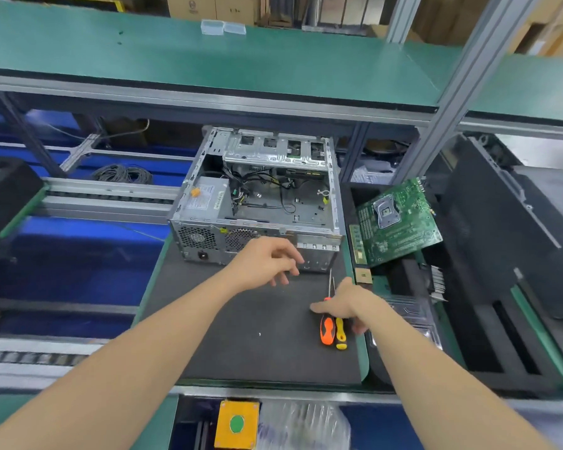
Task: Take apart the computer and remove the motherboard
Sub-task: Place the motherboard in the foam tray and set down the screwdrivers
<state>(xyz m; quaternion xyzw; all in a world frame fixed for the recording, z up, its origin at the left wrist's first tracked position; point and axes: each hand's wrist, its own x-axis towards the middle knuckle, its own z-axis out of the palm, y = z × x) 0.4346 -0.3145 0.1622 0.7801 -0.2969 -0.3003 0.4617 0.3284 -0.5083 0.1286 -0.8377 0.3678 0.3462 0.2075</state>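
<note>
Already out, the green motherboard (400, 222) lies tilted just right of the open computer case (257, 203) on the counter (241, 336). The left hand (267, 264) hovers loosely curled, empty. The right hand (348, 303) covers two screwdrivers (327, 331); I cannot tell its grip.

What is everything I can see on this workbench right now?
computer case: 1, silver, open, centre of dark mat
motherboard: 1, green, tilted, right of the case
orange screwdriver: 1, orange-black, mat's right side
yellow screwdriver: 1, yellow-black, beside the orange one
clear boxes: 2, transparent, upper green shelf
cable coil: 1, grey, far left
button box: 1, yellow, bottom edge
left hand: 1, empty, before the case
right hand: 1, above the screwdriver shafts
</note>
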